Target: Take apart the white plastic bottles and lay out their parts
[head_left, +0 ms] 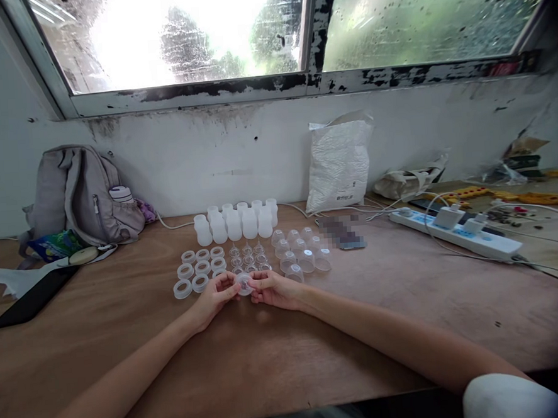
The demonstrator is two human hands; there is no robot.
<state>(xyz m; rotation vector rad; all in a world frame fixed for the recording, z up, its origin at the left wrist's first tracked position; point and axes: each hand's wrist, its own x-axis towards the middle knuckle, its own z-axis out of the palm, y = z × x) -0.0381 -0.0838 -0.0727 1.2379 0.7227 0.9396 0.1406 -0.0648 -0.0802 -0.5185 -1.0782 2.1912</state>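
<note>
Between my left hand (217, 296) and my right hand (275, 289) is a round, translucent bottle ring (244, 284), pinched from both sides just above the table. Something clear, like a teat, shows in its middle; how it sits there I cannot tell. Behind my left hand lie rows of loose white rings (202, 266). Clear teats (248, 259) stand in rows straight beyond the fingers. Clear domed caps (305, 259) are grouped behind my right hand, the nearest cap close to its wrist. Frosted white baby bottles (233, 224) stand upright in rows at the back.
A phone (351, 239) lies right of the caps. A white power strip (455, 233) with plugs and cables stretches across the right side. Against the wall stand a white plastic bag (339, 164) and a grey backpack (77, 196). A black flat case (36, 297) lies at left.
</note>
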